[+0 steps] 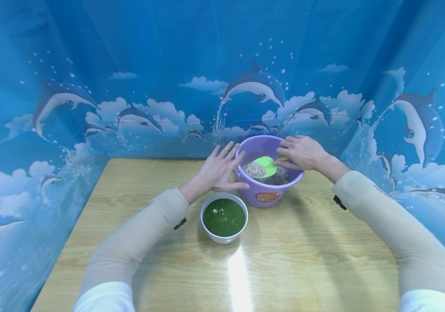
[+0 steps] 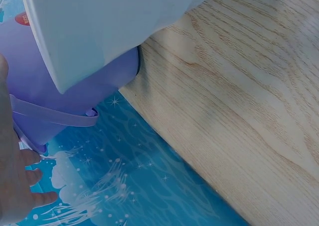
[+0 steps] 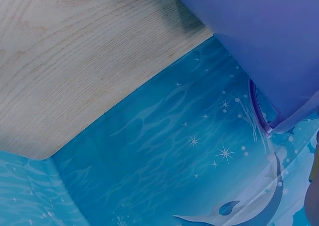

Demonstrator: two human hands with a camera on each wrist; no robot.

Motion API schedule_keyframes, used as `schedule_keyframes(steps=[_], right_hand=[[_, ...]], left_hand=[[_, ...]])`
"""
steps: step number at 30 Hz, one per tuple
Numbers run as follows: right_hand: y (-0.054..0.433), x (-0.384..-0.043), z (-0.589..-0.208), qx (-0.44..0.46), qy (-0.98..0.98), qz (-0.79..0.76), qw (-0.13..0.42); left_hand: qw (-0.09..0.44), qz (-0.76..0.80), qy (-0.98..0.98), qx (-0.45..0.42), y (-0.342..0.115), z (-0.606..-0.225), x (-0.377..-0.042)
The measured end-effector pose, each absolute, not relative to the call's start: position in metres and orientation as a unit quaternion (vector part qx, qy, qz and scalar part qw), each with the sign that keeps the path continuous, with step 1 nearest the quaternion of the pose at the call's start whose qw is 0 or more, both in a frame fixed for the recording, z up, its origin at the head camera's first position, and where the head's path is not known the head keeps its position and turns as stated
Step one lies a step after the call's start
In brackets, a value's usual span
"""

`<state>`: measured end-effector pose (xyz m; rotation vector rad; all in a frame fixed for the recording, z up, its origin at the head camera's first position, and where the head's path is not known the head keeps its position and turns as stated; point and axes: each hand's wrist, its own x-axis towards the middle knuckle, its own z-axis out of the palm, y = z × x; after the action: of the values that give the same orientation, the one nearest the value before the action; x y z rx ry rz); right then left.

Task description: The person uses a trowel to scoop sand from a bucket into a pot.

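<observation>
In the head view my right hand (image 1: 304, 152) grips the yellow handle of a green scoop (image 1: 268, 165), whose blade lies inside a purple bucket (image 1: 267, 198). Pale grainy material (image 1: 254, 170) fills part of the scoop, and darker grains cover the bucket's bottom. My left hand (image 1: 218, 169) is spread at the bucket's left side, fingers straight and near the rim; whether it touches cannot be told. A white bowl (image 1: 224, 239) of dark green liquid (image 1: 222, 219), with small pale bits afloat, stands in front of the bucket, to its left.
Everything stands on a wood-grain table (image 1: 308, 260). Behind it and at both sides hangs a blue curtain (image 1: 191, 52) printed with dolphins. The bucket is close to the table's back edge, its handle (image 2: 55, 115) hanging down in the left wrist view.
</observation>
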<state>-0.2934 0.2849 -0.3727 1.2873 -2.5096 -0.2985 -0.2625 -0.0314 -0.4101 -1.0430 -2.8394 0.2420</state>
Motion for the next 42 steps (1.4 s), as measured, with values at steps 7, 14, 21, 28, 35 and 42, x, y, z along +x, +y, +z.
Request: schedule_keyframes(steps=[7,14,21,28,35,42], right_hand=[[0.286,-0.291,-0.37,0.426,-0.887,-0.106,0.14],[0.287,-0.289,-0.371,0.422,-0.889,-0.098,0.147],[0.29,-0.283,-0.367,0.41,-0.896,-0.095,0.143],[0.294,-0.275,-0.363,0.408,-0.896,-0.085,0.155],[0.294,-0.27,-0.356,0.418,-0.887,-0.071,0.182],[0.292,-0.264,-0.351,0.432,-0.88,-0.049,0.193]], left_hand=[[0.056,0.081,-0.934,-0.344,-0.031,-0.409,-0.262],[0.055,0.084,-0.934,-0.343,-0.033,-0.407,-0.26],[0.051,0.095,-0.937,-0.333,-0.039,-0.398,-0.256],[0.053,0.091,-0.934,-0.341,-0.048,-0.395,-0.25],[0.048,0.068,-0.934,-0.347,-0.063,-0.395,-0.239],[0.051,0.037,-0.929,-0.364,-0.08,-0.399,-0.224]])
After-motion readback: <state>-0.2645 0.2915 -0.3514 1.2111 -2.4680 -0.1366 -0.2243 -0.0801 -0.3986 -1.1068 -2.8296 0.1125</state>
